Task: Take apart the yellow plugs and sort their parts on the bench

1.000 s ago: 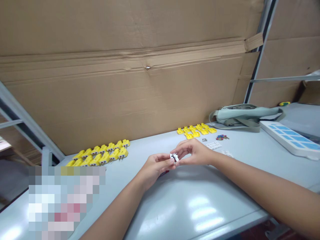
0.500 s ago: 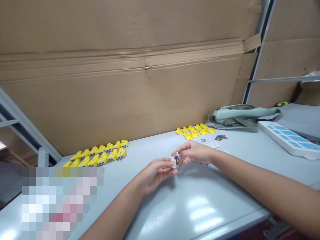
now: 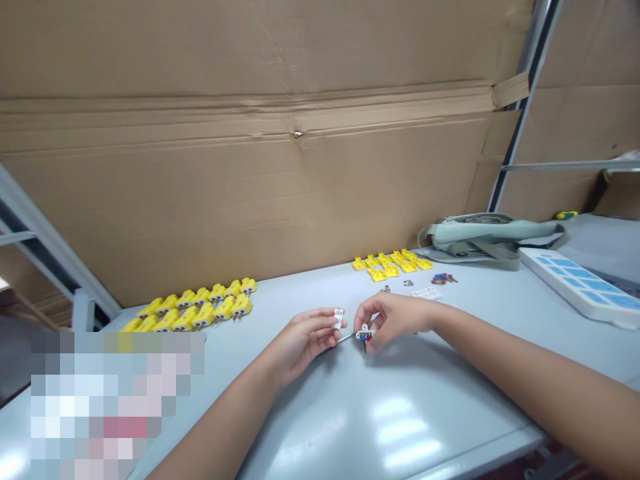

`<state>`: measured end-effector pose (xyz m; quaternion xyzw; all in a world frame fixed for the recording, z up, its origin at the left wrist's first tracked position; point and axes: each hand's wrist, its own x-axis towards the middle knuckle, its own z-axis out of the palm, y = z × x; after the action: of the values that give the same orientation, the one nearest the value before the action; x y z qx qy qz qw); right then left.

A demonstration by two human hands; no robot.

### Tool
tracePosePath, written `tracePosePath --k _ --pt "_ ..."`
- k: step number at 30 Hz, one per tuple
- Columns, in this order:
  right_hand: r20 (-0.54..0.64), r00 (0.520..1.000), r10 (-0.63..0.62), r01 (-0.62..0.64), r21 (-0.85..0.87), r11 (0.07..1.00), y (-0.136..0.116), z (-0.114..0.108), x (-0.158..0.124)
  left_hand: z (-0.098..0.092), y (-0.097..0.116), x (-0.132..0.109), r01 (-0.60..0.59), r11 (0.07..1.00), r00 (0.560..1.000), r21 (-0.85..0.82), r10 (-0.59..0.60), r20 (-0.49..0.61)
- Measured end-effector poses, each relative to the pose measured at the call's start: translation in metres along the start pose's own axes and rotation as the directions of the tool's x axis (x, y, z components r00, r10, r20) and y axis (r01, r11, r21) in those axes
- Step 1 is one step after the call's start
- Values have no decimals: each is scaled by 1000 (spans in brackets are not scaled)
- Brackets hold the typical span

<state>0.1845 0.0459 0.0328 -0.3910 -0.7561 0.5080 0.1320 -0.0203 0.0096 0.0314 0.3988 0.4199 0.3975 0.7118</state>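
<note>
In my left hand (image 3: 305,343), a small white plastic piece (image 3: 339,319) is pinched between thumb and fingertips. My right hand (image 3: 393,323) has closed its fingers on a white plug insert (image 3: 365,331) with blue and red parts and a brass-coloured pin, low over the table. Between the hands shows a thin metal shaft (image 3: 346,338), perhaps a screwdriver's; whether it lies on the table or touches my left fingers I cannot tell. Beyond the right hand are white plastic pieces (image 3: 427,293), small metal parts (image 3: 409,283) and blue and red pins (image 3: 443,278).
Yellow plugs (image 3: 205,316) stand in two rows at the left. Yellow housing halves (image 3: 391,271) lie at the back. A pale green bag (image 3: 480,233) and a white case with blue panels (image 3: 580,283) are on the right. A cardboard wall (image 3: 250,200) closes off the back.
My hands have drawn apart. The white piece stays in my left hand, while the right hand has lowered the insert toward the table. The metal shaft has come into sight.
</note>
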Motion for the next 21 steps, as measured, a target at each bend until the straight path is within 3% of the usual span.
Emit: tracePosePath --k 7,12,16,19,21 --pt "132 991 -23 32 -65 997 2 5 0 2 0 -1 -43 999 999 23 44 -10" --pt "-29 988 -154 140 -290 947 -4 -1 -9 7 3 -5 -54 995 997 83 58 -46" --pt "-260 905 -337 226 -377 898 -16 1 -15 14 -1 -1 -107 977 991 186 119 -55" --pt "-266 836 -480 325 -466 823 -26 11 -14 20 -4 3 -165 943 979 287 192 -67" --pt "-252 817 -518 327 -538 777 -32 13 -14 23 -4 3 -201 917 973 344 228 -41"
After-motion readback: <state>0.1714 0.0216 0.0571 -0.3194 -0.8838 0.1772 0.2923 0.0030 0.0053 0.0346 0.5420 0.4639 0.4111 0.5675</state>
